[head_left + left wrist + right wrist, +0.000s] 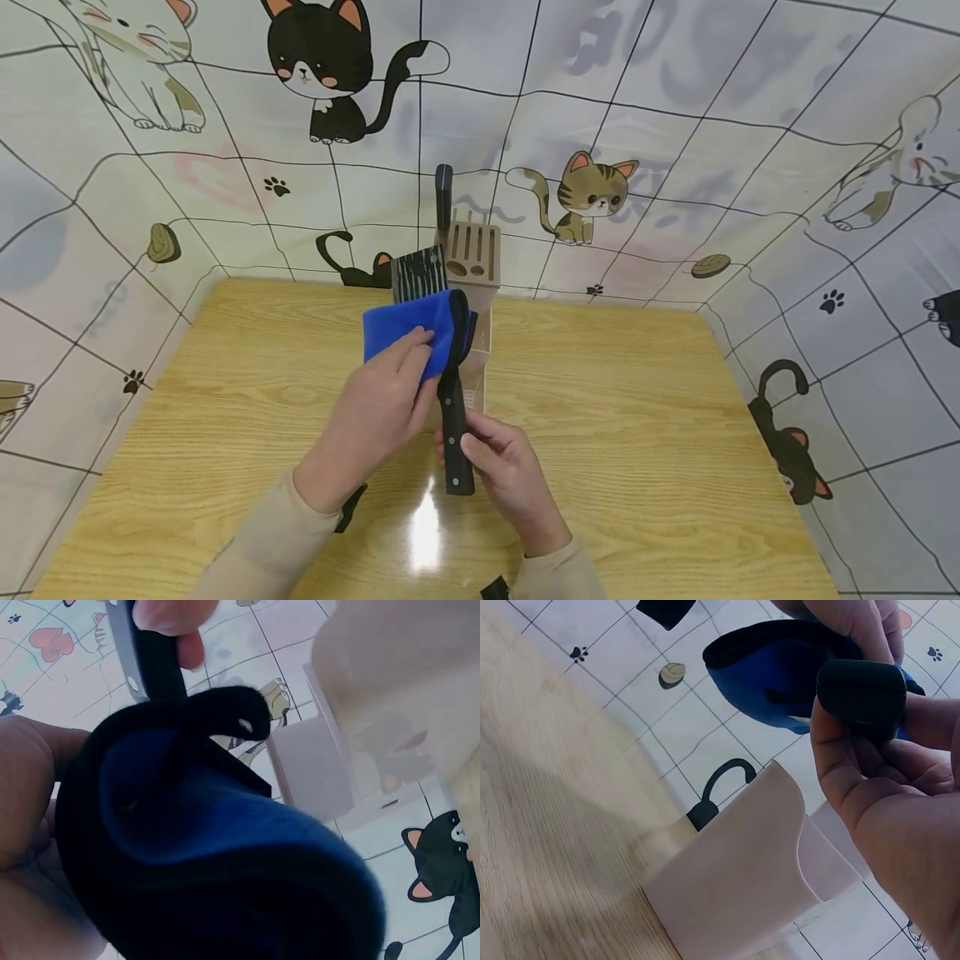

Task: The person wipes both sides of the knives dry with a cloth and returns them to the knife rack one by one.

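Note:
My right hand grips the black riveted handle of a wide-bladed kitchen knife, its blade pointing away from me. A blue cloth with black edging is folded around the blade, leaving the far end bare. With fingers on top, my left hand holds the cloth against the blade. In the left wrist view the cloth curls in a loop below the handle. The right wrist view shows the handle's butt end between thumb and fingers. Most of the blade is hidden by cloth.
Behind the knife, a beige slotted knife holder stands at the table's far side, with another black-handled knife upright in it. The holder's curved front shows in the right wrist view. A cat-printed sheet surrounds the wooden table.

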{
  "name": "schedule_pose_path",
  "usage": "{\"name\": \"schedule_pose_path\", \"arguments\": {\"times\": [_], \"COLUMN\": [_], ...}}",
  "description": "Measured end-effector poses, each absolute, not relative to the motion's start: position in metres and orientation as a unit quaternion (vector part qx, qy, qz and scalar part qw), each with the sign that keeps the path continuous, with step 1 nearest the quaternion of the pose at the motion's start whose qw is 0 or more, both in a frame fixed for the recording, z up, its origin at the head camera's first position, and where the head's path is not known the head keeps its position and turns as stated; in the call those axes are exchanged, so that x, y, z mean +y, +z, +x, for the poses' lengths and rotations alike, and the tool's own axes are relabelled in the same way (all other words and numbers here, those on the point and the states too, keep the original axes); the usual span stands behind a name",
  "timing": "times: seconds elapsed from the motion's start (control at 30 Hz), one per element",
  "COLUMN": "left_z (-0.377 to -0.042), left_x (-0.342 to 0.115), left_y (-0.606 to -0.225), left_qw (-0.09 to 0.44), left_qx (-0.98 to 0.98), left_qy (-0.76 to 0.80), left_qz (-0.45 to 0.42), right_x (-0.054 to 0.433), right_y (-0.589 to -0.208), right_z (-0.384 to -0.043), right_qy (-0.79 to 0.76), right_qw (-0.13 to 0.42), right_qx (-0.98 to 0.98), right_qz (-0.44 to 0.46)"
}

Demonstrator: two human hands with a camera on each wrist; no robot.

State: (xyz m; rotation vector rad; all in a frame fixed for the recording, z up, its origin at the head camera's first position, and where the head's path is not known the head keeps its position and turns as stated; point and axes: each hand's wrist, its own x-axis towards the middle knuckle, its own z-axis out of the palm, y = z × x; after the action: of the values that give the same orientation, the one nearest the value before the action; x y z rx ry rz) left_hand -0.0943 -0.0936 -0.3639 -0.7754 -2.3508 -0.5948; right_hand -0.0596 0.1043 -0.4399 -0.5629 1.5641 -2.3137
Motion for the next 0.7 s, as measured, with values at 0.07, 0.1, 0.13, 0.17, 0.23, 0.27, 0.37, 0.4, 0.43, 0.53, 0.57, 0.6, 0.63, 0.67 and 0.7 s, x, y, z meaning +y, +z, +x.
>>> {"name": "schedule_pose_path", "arguments": {"times": [0.07,0.1,0.13,0.17,0.23,0.27,0.37,0.4,0.43,0.53,0.57,0.6,0.63,0.67,0.7], "left_z": [-0.096,-0.097,-0.098,-0.1,-0.103,-0.104,-0.109,-0.11,-0.111,-0.114,-0.115,-0.116,-0.117,-0.118,-0.119], "left_x": [-0.094,-0.094,-0.095,-0.095,-0.097,-0.098,-0.103,-0.104,-0.106,-0.111,-0.113,-0.115,-0.117,-0.119,-0.122], "left_y": [-0.364,-0.364,-0.364,-0.364,-0.364,-0.364,-0.364,-0.364,-0.364,-0.363,-0.363,-0.363,-0.362,-0.362,-0.362], "left_qw": [0.293,0.295,0.298,0.302,0.312,0.318,0.328,0.328,0.328,0.327,0.327,0.329,0.331,0.333,0.335], "left_qx": [-0.881,-0.879,-0.877,-0.875,-0.871,-0.869,-0.869,-0.87,-0.871,-0.873,-0.873,-0.873,-0.873,-0.872,-0.872], "left_qy": [-0.227,-0.231,-0.234,-0.237,-0.24,-0.24,-0.24,-0.242,-0.243,-0.248,-0.249,-0.251,-0.253,-0.255,-0.256], "left_qz": [-0.295,-0.296,-0.296,-0.297,-0.295,-0.292,-0.282,-0.278,-0.274,-0.264,-0.261,-0.258,-0.254,-0.251,-0.249], "right_x": [0.105,0.105,0.105,0.105,0.105,0.105,0.104,0.104,0.103,0.103,0.103,0.103,0.103,0.103,0.103], "right_y": [-0.44,-0.44,-0.44,-0.441,-0.441,-0.442,-0.442,-0.443,-0.443,-0.443,-0.443,-0.444,-0.444,-0.444,-0.444], "right_z": [-0.06,-0.06,-0.06,-0.061,-0.061,-0.061,-0.061,-0.06,-0.06,-0.059,-0.059,-0.059,-0.059,-0.058,-0.058], "right_qy": [-0.803,-0.802,-0.802,-0.802,-0.802,-0.801,-0.798,-0.796,-0.795,-0.788,-0.786,-0.783,-0.781,-0.779,-0.776], "right_qw": [0.146,0.146,0.144,0.142,0.14,0.14,0.144,0.145,0.147,0.15,0.152,0.153,0.157,0.159,0.162], "right_qx": [0.543,0.542,0.541,0.539,0.534,0.531,0.526,0.527,0.528,0.537,0.54,0.544,0.547,0.552,0.556], "right_qz": [-0.198,-0.202,-0.208,-0.214,-0.23,-0.239,-0.256,-0.26,-0.262,-0.263,-0.259,-0.26,-0.256,-0.253,-0.248]}}
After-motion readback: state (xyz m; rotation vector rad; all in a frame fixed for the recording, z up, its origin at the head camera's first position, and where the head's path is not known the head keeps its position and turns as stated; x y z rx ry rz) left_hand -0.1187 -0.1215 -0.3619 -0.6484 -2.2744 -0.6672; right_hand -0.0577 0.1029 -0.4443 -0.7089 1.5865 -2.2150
